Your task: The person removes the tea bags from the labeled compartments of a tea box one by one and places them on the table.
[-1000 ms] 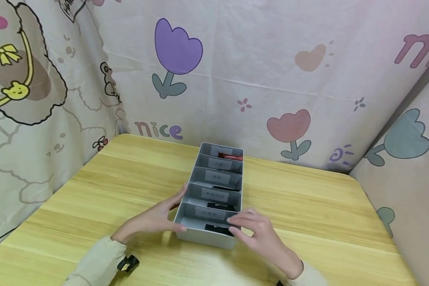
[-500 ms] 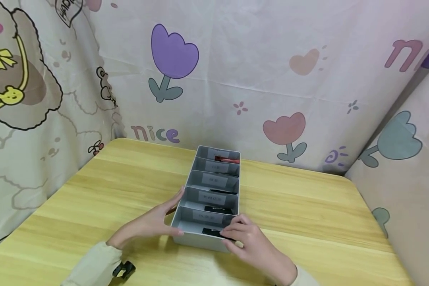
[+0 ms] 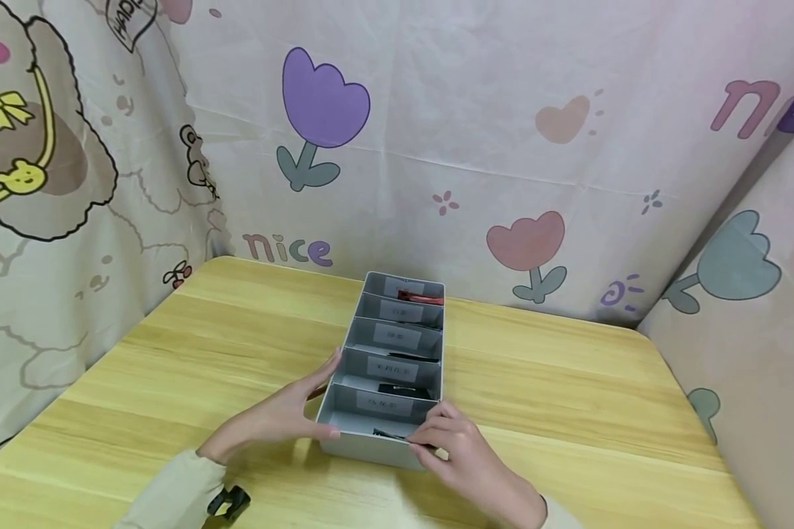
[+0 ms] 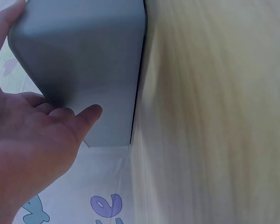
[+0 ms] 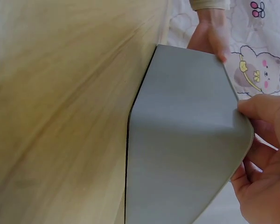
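Note:
A long grey divided box (image 3: 370, 450) stands on the table, with paper labels on its dividers. My left hand (image 3: 278, 413) steadies its near left corner, thumb on the front rim and fingers along the left side; in the left wrist view, fingers of the left hand (image 4: 46, 126) lie at the rim and outer wall. My right hand (image 3: 459, 444) bends over the near right corner. It pinches a thin black packet (image 3: 387, 435) in the nearest compartment, the packet's end hidden by the fingertips. In the right wrist view, the right hand's thumb (image 5: 256, 106) lies at the rim and its fingers curl beyond it.
Farther compartments hold a flat black packet (image 3: 403, 390), another thin black packet (image 3: 412, 358) and a red packet (image 3: 420, 297). The wooden table (image 3: 569, 382) meets a printed curtain (image 3: 437, 132) at the back and sides. A black clip-like piece (image 3: 229, 502) sits by the left sleeve.
My right hand has come in over the nearest compartment and taken hold of the black packet, which has turned from lying flat to edge-on. The left hand stays on the box.

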A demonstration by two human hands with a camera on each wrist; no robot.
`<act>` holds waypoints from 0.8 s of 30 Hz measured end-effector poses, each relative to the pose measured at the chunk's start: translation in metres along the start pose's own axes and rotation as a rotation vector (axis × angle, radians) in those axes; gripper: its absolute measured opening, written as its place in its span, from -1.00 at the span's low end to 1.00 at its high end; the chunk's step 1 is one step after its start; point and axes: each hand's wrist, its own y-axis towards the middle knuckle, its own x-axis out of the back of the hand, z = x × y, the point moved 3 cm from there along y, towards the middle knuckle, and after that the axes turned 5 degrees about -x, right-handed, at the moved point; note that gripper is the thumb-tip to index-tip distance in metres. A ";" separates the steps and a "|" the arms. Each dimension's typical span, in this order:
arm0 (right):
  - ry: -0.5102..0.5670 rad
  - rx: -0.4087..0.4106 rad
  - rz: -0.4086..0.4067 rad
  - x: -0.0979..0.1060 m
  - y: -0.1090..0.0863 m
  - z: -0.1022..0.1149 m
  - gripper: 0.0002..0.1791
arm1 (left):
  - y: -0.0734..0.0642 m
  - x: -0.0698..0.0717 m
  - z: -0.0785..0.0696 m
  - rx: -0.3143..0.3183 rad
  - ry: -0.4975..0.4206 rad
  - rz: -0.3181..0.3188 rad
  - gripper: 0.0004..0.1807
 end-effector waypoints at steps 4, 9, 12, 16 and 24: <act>0.034 -0.044 0.004 0.001 -0.001 0.000 -0.95 | 0.000 0.000 0.000 -0.003 -0.008 0.004 0.28; 0.072 -0.058 -0.008 0.003 0.000 0.000 -0.83 | 0.000 0.000 0.001 0.003 -0.007 0.008 0.27; 0.084 -0.051 -0.010 0.004 0.001 -0.001 -0.77 | 0.000 0.001 0.001 0.002 -0.006 0.008 0.27; 0.104 -0.061 -0.001 0.006 0.002 -0.002 -0.75 | -0.001 0.001 0.000 -0.004 -0.016 0.008 0.27; 0.114 -0.093 -0.003 0.009 0.009 -0.002 -0.81 | 0.001 0.000 0.000 -0.018 -0.001 0.005 0.27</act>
